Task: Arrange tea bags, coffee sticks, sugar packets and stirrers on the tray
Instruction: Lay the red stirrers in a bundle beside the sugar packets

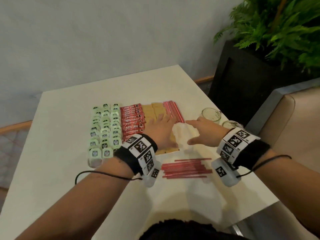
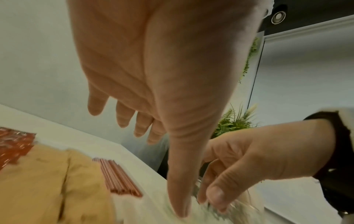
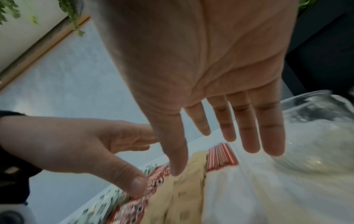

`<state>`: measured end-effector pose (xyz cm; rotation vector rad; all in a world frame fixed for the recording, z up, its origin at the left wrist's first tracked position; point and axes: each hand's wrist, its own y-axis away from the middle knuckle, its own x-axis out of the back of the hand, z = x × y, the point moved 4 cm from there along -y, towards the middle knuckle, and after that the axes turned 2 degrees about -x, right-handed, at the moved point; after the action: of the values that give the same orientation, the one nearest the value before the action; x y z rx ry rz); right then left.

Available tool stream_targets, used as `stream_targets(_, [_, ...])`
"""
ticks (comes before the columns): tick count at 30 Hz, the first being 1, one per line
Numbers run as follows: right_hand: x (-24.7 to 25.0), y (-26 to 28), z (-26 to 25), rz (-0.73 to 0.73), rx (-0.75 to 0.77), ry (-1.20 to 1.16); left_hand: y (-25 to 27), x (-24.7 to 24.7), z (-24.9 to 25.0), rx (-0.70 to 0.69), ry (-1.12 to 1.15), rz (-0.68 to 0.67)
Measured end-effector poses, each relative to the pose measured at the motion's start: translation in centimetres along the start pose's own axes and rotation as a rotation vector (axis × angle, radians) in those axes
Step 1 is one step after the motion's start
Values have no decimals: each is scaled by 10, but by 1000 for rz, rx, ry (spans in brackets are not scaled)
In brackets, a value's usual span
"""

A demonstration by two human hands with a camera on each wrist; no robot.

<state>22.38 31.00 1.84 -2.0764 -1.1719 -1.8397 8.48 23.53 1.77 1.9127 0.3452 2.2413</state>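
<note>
Green tea bags (image 1: 104, 129) lie in rows on the left, red coffee sticks (image 1: 132, 121) beside them, then brown sugar packets (image 1: 153, 110) and a row of red stirrers (image 1: 173, 110). My left hand (image 1: 161, 129) hovers flat over the brown packets (image 2: 47, 181), fingers straight, holding nothing. My right hand (image 1: 199, 131) reaches in from the right, fingers and thumb spread. Between the hands lies a blurred white patch (image 1: 181, 134); I cannot tell what it is. A loose bundle of stirrers (image 1: 187, 168) lies near my wrists. No tray edge shows.
Two glass cups (image 1: 211, 114) stand at the table's right edge (image 1: 230, 118), close behind my right hand. A black planter (image 1: 242, 80) with a fern stands past the far right corner, and a beige seat (image 1: 285, 122) is at the right.
</note>
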Motion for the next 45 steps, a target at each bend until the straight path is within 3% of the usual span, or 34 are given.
stream_targets(6, [-48, 35, 8, -99, 14, 53, 40, -51, 31, -122, 61, -18])
stream_targets(11, [-71, 44, 5, -62, 20, 46, 42, -73, 51, -91, 81, -70])
stream_targets(16, [-78, 47, 2, -9, 29, 96, 36, -74, 59, -78, -117, -2])
stream_targets(21, [-81, 46, 7, 19, 41, 114, 33, -70, 62, -20, -181, -25])
stream_targets(28, [-81, 43, 7, 60, 33, 137, 34, -64, 71, 32, -223, -47])
stream_targets(45, [-93, 35, 10, -33, -8, 92, 27, -58, 75, -35, -231, -168])
